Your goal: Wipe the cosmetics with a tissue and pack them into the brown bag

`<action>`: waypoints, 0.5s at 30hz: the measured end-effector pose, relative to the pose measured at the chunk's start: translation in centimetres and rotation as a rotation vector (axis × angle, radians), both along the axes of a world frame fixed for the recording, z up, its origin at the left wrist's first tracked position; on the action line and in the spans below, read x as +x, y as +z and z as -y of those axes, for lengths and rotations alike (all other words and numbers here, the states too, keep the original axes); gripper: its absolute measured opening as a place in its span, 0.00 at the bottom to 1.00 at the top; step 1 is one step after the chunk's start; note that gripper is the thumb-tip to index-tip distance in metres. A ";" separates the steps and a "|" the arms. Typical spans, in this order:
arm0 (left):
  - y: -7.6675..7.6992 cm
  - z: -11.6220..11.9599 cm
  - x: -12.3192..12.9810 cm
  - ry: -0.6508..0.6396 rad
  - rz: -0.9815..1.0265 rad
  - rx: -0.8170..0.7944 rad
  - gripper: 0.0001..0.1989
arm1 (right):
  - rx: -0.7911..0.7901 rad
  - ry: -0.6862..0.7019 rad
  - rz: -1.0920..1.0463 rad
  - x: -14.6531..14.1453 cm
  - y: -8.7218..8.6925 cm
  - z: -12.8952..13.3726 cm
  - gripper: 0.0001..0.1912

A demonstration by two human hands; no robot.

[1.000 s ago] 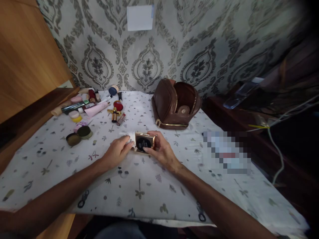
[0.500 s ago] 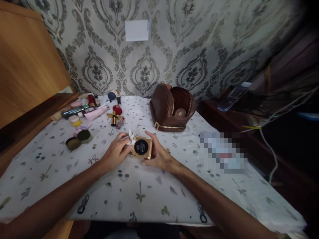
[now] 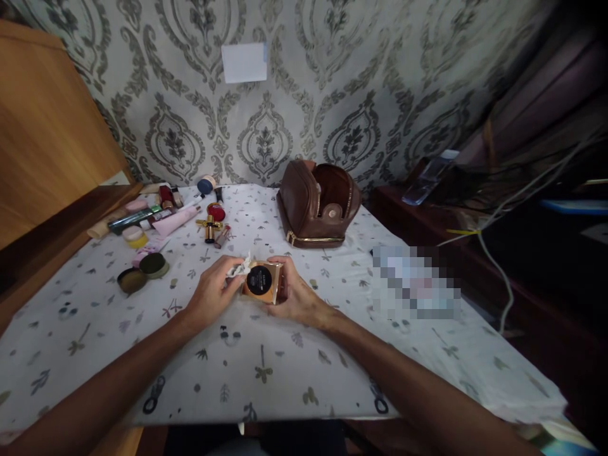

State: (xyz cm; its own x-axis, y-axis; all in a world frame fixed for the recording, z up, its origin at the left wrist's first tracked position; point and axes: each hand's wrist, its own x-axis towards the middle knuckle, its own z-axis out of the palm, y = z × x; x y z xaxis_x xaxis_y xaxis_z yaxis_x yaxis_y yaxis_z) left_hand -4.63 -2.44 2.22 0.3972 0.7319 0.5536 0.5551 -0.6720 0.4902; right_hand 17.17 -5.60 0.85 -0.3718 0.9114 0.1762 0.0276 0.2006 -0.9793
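Observation:
Between my hands, over the table, is a gold square cosmetic case (image 3: 272, 292) with a round black label facing up. My right hand (image 3: 300, 294) grips its right side, thumb along the near edge and fingers at the far edge. In my left hand (image 3: 215, 290) a crumpled white tissue (image 3: 241, 267) is pinched, close against the left edge of the case. An open round olive tin (image 3: 154, 265) lies to the left of my left hand. Beyond the case stands a brown makeup bag (image 3: 313, 206), unzipped, its mouth facing right.
Cosmetics lie at the back left: a pink tube (image 3: 175, 220), a green bottle (image 3: 135, 218), a yellow-based jar (image 3: 135, 237), gold lipsticks (image 3: 209, 229) and a red compact (image 3: 216, 211). A pixelated object (image 3: 415, 282) is at the right. White cables (image 3: 496, 272) hang beyond the table's right edge.
The tissue has drawn slightly left on the case, toward its corner. My right hand keeps its grip. The whole view has shifted a little as my head turned right.

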 end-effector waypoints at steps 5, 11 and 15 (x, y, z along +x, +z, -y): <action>0.4 0.2 0.5 -0.035 0.006 0.064 0.09 | -0.085 0.020 -0.082 -0.2 0.4 0.1 0.44; 0.9 0.5 1.6 -0.074 0.001 0.063 0.09 | -0.066 -0.015 -0.030 -0.1 0.4 0.1 0.49; 1.4 0.9 2.4 -0.138 -0.007 0.082 0.11 | -0.024 -0.033 0.016 0.0 0.4 -0.1 0.53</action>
